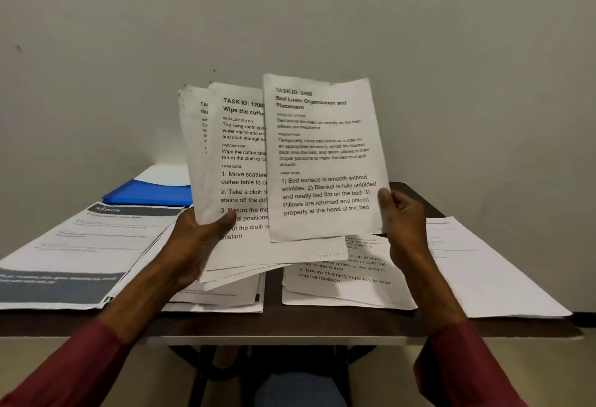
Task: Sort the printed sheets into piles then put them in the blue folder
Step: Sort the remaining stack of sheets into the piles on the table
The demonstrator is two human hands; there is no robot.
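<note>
My left hand (196,239) grips a fanned bunch of printed sheets (237,161), held upright above the table, thumb across the front sheet headed "Wipe the coffee". My right hand (403,219) pinches the lower right edge of a single sheet (322,155) headed "Bed Linen Organization and Placement", overlapping the bunch. The blue folder (151,195) lies at the table's back left with a white sheet on it, partly hidden by the held papers.
On the dark table (274,322) lie piles of sheets: a kitchen-headed pile (80,245) at left, one (225,297) under my left hand, one (348,281) at centre right, one (483,264) at far right. A plain wall stands behind.
</note>
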